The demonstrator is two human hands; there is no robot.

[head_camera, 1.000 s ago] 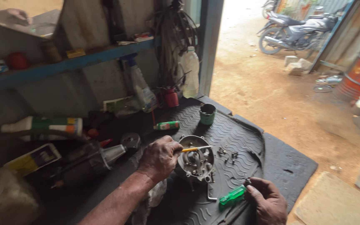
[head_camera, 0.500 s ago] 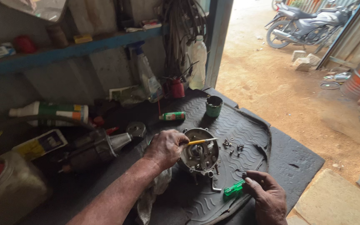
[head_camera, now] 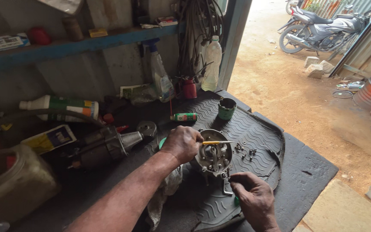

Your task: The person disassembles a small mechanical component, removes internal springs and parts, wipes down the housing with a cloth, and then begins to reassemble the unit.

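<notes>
Black ribbed rubber mat (head_camera: 254, 129) covers the desk, and on it we see a round grey metal housing (head_camera: 214, 157) near the middle. Left of it lie a grey cone-ended motor part (head_camera: 108, 146) and a white-and-green bottle (head_camera: 61, 106). Our left hand (head_camera: 182, 143) grips the housing's left rim, fingers also closed on a thin yellow-handled tool (head_camera: 217, 142) laid across the top. Small loose screws (head_camera: 245, 151) lie just right of the housing. Our right hand (head_camera: 254, 199) sits at the lower edge, fingers pinched narrow at a small metal bracket (head_camera: 226, 187); a green handle shows just beneath it.
</notes>
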